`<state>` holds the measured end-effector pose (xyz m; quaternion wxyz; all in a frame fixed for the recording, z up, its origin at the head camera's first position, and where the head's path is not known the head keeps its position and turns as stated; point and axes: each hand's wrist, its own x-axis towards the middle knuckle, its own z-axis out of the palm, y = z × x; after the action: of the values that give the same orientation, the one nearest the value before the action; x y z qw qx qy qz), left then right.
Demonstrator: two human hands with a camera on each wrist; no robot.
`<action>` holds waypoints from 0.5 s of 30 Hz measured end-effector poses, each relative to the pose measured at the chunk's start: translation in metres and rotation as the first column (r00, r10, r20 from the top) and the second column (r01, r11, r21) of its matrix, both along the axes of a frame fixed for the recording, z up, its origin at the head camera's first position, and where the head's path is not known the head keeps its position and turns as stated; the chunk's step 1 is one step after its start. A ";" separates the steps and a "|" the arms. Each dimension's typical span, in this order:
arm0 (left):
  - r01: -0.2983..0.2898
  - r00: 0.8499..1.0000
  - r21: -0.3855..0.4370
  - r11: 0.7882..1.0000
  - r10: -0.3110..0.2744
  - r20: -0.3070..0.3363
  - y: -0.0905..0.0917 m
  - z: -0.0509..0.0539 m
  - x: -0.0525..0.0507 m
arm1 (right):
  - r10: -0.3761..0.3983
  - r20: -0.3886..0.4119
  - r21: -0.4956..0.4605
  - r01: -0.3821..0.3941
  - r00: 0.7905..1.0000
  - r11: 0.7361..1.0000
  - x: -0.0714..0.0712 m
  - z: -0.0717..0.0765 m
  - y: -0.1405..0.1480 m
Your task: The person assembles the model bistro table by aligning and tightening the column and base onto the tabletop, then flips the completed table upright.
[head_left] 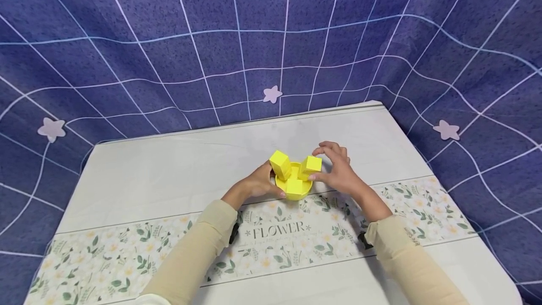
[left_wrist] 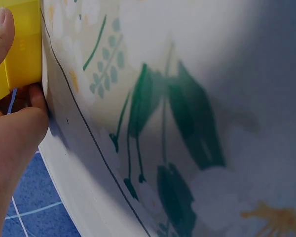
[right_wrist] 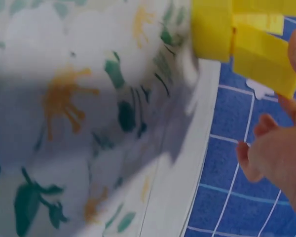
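Observation:
A round yellow base [head_left: 306, 188] rests on the table with three square yellow blocks standing up from it. From its left side my left hand [head_left: 256, 182] holds the base, thumb at the front and fingers behind. The left wrist view shows that thumb lying against the yellow wall [left_wrist: 25, 59]. My right hand [head_left: 340, 173] pinches the right block [head_left: 313, 164] between thumb and index finger; the other fingers are loosely bent. This block leans outward in the right wrist view [right_wrist: 264, 61]. The left block [head_left: 279, 164] tilts too, while the front block [head_left: 294, 187] sits lower.
A white cloth with a flower-print band [head_left: 279, 229] covers the table [head_left: 190, 168]. Behind and to the right hangs a blue gridded curtain [head_left: 211, 51] with pale stars. The table's back edge lies a short way beyond the hands.

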<state>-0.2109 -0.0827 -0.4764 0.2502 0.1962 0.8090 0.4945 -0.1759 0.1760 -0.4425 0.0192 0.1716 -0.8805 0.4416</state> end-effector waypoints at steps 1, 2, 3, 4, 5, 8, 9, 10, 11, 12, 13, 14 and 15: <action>-0.002 1.000 0.004 1.000 0.002 0.002 0.000 0.000 0.000 | 0.036 -0.002 0.000 -0.036 0.999 0.999 0.000 0.001 0.003; -0.003 1.000 0.006 1.000 0.003 0.003 0.000 0.000 0.000 | 0.074 -0.002 0.006 -0.074 0.997 0.997 0.000 0.002 0.006; -0.002 1.000 0.005 1.000 0.002 0.003 0.000 0.000 0.000 | 0.111 0.003 0.009 -0.111 0.994 0.994 -0.001 0.004 0.008; 0.000 1.000 0.006 1.000 0.000 0.002 0.000 0.000 0.000 | 0.145 0.011 0.012 -0.145 0.989 0.989 -0.001 0.006 0.010; 0.003 1.000 0.005 1.000 -0.003 0.002 0.000 0.001 0.000 | 0.169 0.019 0.016 -0.170 0.985 0.985 -0.002 0.008 0.012; 0.010 1.000 -0.004 1.000 -0.010 -0.002 0.001 0.001 0.000 | 0.200 0.042 0.027 -0.201 0.979 0.979 -0.003 0.013 0.012; 0.011 1.000 -0.006 1.000 -0.011 -0.005 0.001 0.001 0.000 | 0.194 0.050 0.026 -0.195 0.980 0.980 -0.003 0.014 0.011; 0.012 1.000 -0.007 1.000 -0.012 -0.005 0.001 0.001 0.000 | 0.181 0.052 0.030 -0.182 0.982 0.983 -0.004 0.014 0.009; 0.011 1.000 -0.008 1.000 -0.011 -0.006 0.000 0.001 0.000 | 0.162 0.053 0.030 -0.164 0.985 0.986 -0.004 0.013 0.007; 0.010 1.000 -0.009 1.000 -0.010 -0.007 0.000 0.001 0.000 | 0.145 0.051 0.031 -0.147 0.988 0.989 -0.005 0.012 0.004; 0.008 1.000 -0.009 1.000 -0.008 -0.008 0.000 0.001 0.000 | 0.125 0.049 0.031 -0.126 0.991 0.992 -0.005 0.010 0.001; 0.009 1.000 -0.005 1.000 -0.009 -0.005 0.000 0.001 0.000 | 0.105 0.047 0.034 -0.107 0.993 0.994 -0.005 0.009 -0.001; 0.009 1.000 -0.003 1.000 -0.009 -0.002 0.001 0.001 0.000 | 0.088 0.044 0.035 -0.089 0.995 0.995 -0.005 0.007 -0.004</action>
<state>-0.2106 -0.0820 -0.4756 0.2518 0.2001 0.8091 0.4918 -0.1809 0.1722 -0.4352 -0.0220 0.2013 -0.8803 0.4290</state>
